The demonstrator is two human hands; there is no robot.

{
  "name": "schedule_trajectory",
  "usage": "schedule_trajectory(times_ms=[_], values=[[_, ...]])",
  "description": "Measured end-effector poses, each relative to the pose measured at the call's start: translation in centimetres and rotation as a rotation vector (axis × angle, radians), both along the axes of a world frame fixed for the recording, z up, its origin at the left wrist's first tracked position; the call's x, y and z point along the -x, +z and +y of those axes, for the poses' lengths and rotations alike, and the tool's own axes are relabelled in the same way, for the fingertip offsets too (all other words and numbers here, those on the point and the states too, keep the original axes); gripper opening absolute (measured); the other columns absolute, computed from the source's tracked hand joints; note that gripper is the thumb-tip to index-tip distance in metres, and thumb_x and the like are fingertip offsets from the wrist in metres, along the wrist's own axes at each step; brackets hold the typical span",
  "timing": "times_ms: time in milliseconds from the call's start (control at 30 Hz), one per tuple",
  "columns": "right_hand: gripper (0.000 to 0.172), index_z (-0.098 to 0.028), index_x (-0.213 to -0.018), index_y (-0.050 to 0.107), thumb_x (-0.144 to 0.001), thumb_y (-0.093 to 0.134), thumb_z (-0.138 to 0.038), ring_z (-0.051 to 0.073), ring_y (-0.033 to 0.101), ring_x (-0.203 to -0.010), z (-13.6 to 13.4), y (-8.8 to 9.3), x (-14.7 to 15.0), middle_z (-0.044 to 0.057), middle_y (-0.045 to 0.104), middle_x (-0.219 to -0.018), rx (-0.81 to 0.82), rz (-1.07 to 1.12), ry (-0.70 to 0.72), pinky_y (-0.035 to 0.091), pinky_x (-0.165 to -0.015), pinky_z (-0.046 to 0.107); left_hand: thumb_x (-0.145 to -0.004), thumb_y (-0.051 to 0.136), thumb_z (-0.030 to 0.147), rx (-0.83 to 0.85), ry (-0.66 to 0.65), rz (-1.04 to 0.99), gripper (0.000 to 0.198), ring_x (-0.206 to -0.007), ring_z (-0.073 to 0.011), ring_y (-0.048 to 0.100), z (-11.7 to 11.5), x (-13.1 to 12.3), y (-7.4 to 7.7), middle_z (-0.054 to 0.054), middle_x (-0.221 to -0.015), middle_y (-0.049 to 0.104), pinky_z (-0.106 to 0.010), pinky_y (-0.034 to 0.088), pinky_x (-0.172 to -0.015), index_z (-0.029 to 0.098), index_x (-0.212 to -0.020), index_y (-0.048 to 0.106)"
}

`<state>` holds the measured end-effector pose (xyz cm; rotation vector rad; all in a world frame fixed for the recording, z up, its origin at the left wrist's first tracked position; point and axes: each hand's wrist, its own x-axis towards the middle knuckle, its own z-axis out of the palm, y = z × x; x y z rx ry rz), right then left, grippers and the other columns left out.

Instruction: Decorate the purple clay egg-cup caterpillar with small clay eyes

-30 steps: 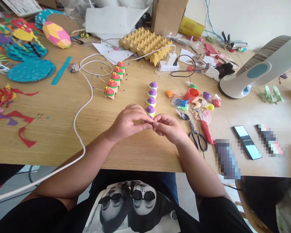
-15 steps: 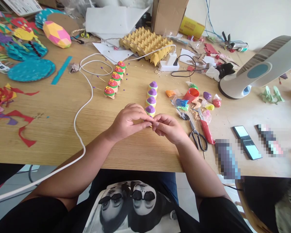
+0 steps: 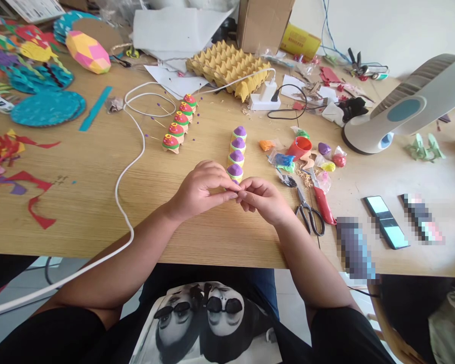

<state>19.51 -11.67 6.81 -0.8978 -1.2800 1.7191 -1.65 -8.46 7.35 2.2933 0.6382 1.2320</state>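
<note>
My left hand point(image 3: 202, 191) and my right hand point(image 3: 263, 198) meet at the fingertips over the near end of an egg-carton strip point(image 3: 236, 157). Both are closed in a pinch, and whatever small dark bit lies between the fingers is too hidden to name. Purple caps of clay top the strip's several bumps, with pale yellow and white below. My fingers cover its nearest bump, and I cannot tell whether they touch it. Farther left stands a second egg-carton strip point(image 3: 179, 123), decorated red and green, with toothpick-like sticks with purple tips in its sides.
Right of my hands lie scissors point(image 3: 309, 212), a red-handled cutter point(image 3: 323, 202), bagged clay point(image 3: 284, 161) and a red cup point(image 3: 300, 146). A white cable point(image 3: 118, 182) crosses the left side. Behind are a yellow egg tray point(image 3: 227, 68), a power strip point(image 3: 264, 103) and a lamp-like white device point(image 3: 405, 103).
Hardly anything differs. Both hands stay pinched together at the same spot, and the view has shifted very slightly.
</note>
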Motion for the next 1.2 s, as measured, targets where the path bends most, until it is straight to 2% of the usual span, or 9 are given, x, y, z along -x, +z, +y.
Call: schedule_trajectory(times_ms=[533,833,1200], values=[[0.027,-0.018,-0.088,0.066,-0.082,0.081,-0.039,0.007,0.053,-0.053,-0.06,0.14,0.09,-0.002,0.066,-0.072,-0.01,0.0,-0.019,0.035,-0.046,0.02,-0.091,0.075,0.039,-0.027,0.055,0.044,0.013,-0.085,-0.0172,0.068,-0.14,-0.17,0.02,0.0,-0.084,0.078,-0.036,0.047,-0.089,0.027,-0.092,0.078],[0.026,-0.018,-0.086,0.067,-0.083,0.08,-0.039,0.006,0.052,-0.054,-0.13,0.43,-0.06,-0.002,0.066,-0.073,-0.008,-0.007,-0.03,0.035,-0.047,0.02,-0.093,0.068,0.026,0.037,0.014,-0.023,0.01,-0.086,-0.0169,0.067,-0.27,0.19,0.54,-0.002,-0.085,0.077,-0.036,0.05,-0.091,0.023,-0.096,0.077],[0.025,-0.018,-0.088,0.067,-0.082,0.08,-0.039,0.007,0.052,-0.055,-0.14,0.4,-0.08,-0.002,0.066,-0.073,0.0,-0.006,-0.023,0.035,-0.047,0.02,-0.091,0.07,0.029,0.028,0.029,0.015,0.009,-0.085,-0.0171,0.069,-0.09,0.04,0.23,-0.001,-0.083,0.078,-0.037,0.049,-0.091,0.025,-0.091,0.077]])
